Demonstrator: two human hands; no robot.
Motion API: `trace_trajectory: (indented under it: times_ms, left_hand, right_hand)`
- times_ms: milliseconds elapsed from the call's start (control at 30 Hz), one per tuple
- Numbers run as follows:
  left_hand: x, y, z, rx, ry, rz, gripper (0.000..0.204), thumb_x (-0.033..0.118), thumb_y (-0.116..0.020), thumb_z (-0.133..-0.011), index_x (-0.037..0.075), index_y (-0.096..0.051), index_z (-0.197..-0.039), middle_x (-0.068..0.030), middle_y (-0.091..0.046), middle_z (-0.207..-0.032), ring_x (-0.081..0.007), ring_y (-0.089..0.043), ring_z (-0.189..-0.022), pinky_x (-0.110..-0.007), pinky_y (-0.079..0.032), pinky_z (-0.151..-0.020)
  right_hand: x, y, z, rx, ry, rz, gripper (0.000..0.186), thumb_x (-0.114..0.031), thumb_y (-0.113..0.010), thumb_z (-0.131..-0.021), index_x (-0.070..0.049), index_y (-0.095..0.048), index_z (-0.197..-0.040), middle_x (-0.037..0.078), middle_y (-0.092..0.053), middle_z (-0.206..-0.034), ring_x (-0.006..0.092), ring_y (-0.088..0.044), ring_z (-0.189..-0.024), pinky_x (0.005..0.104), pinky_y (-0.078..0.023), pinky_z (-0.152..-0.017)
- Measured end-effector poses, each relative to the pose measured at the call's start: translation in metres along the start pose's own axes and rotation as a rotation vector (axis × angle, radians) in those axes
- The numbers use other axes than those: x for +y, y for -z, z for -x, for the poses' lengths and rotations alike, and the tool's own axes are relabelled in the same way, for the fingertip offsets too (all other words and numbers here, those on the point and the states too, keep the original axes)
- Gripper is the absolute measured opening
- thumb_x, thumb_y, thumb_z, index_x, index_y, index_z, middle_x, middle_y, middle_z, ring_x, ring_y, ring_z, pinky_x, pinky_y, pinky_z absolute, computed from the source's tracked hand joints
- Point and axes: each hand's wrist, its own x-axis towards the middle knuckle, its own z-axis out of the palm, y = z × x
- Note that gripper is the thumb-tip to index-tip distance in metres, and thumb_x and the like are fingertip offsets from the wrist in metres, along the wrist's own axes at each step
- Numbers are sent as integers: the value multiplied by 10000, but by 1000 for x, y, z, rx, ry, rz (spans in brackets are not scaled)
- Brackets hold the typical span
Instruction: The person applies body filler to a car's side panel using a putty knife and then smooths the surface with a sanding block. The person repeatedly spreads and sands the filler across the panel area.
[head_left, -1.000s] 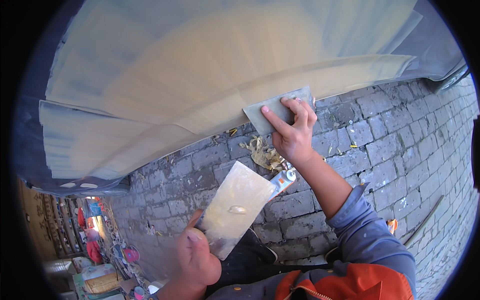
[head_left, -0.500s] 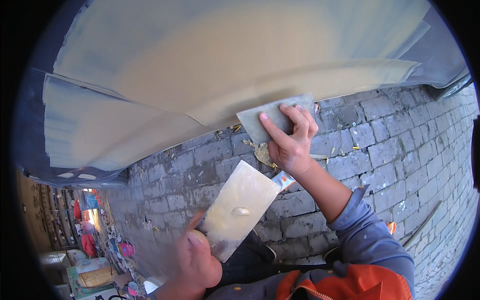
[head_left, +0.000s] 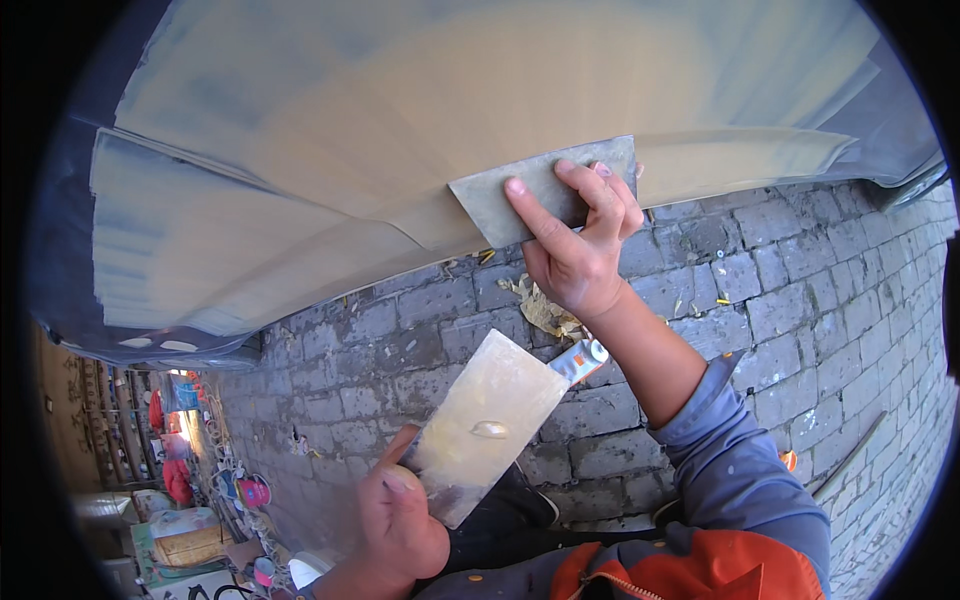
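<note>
My right hand (head_left: 580,240) presses a flat grey spreader (head_left: 530,178) against the lower part of a vehicle's side panel (head_left: 380,120), which is coated beige with blue-grey, feathered edges. My fingers are bent over the spreader's face. Lower down, my left hand (head_left: 395,515) grips a pale rectangular board (head_left: 485,385) by its lower left end; a small creamy dab lies near the middle of the board. A white and orange tube (head_left: 580,360) shows behind the board's upper right corner, partly hidden by it.
Grey brick paving (head_left: 780,320) runs under and beside the vehicle. Crumpled tan paper (head_left: 545,310) lies below the panel. A wheel (head_left: 905,190) shows at the far right. Buckets, red items and other clutter (head_left: 195,540) crowd the lower left. A long thin strip (head_left: 850,455) lies at the right.
My right hand and the spreader have moved up the panel and slightly left. The view has shifted a little; the board stays in my left hand, slightly lower and further right in view.
</note>
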Motion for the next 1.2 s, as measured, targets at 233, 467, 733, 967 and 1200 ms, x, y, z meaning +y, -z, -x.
trace_trajectory:
  times_ms: [233, 467, 733, 967, 1200]
  left_hand:
    - [-2, -1, -1, 7, 1, 29, 646, 408, -402, -1140, -201, -573, -1269, -239, -668, -1240, -235, -648, -1099, -356, -503, -969]
    - [-2, -4, -3, 27, -1, -14, 635, 403, -396, -1140, -200, -573, -1232, -226, -676, -1190, -234, -648, -1076, -364, -494, -990]
    - [-8, 4, 0, 22, -56, -103, 565, 332, -361, -1141, -195, -563, -1133, -242, -687, -1144, -248, -653, -1073, -417, -465, -1084]
    - [0, -6, 3, 103, 7, -9, 539, 288, -339, -1135, -203, -548, -1213, -255, -669, -1204, -260, -632, -1156, -431, -463, -1093]
    - [5, -8, 19, 119, 12, -42, 539, 389, -344, -1176, -58, -552, -1391, -176, -640, -1374, -242, -639, -1234, -398, -486, -1067]
  right_hand:
    - [7, -7, 10, -12, 2, 5, 619, -57, -788, -659, -314, -810, -1221, 35, -581, -1338, 321, -436, -1280, 539, -336, -1202]
    - [11, -2, 24, -108, -31, 0, 651, -46, -796, -640, -296, -801, -1241, 45, -580, -1340, 327, -452, -1276, 516, -423, -1137]
    - [5, 14, 43, -204, -98, 30, 697, -12, -802, -608, -267, -795, -1257, 82, -578, -1352, 348, -464, -1272, 458, -470, -1118]
    - [10, 19, 65, -293, -123, 4, 628, -2, -768, -680, -249, -808, -1256, 114, -573, -1363, 376, -432, -1282, 477, -432, -1152]
    - [1, 34, 84, -444, -274, -6, 637, -12, -753, -676, -227, -797, -1274, 121, -585, -1360, 380, -480, -1286, 534, -374, -1165]
